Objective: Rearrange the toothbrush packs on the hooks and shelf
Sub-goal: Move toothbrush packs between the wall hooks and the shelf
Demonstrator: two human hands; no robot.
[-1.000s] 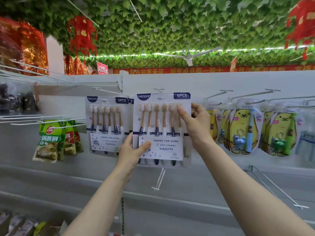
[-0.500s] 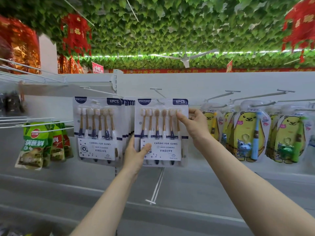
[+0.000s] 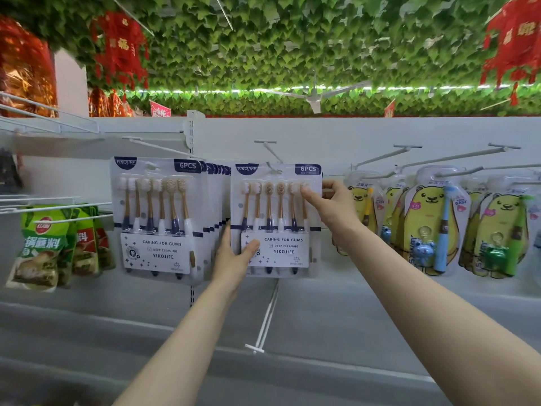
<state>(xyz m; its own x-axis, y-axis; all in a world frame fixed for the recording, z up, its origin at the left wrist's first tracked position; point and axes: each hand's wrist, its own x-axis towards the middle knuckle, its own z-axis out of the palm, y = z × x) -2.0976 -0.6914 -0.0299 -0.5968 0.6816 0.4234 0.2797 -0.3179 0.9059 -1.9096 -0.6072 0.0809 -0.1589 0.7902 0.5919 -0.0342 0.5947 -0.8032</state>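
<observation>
A six-brush toothbrush pack (image 3: 276,206) hangs flat against the white back panel on a wire hook (image 3: 270,155). My left hand (image 3: 235,256) holds its lower left corner, thumb on the white label. My right hand (image 3: 330,210) pinches its upper right edge, index finger across the brush heads. To the left, a stack of several identical packs (image 3: 159,218) hangs on another hook (image 3: 152,145).
Yellow bear children's toothbrush packs (image 3: 431,221) hang on hooks to the right. Green and red seasoning pouches (image 3: 55,244) hang at left under wire racks. A bare double-wire hook (image 3: 265,320) juts out below the held pack. A grey shelf (image 3: 322,332) runs beneath.
The held pack has dropped slightly and now sits on the hook against the panel. My view has shifted, so everything has slid right in the picture. Both hands keep their hold.
</observation>
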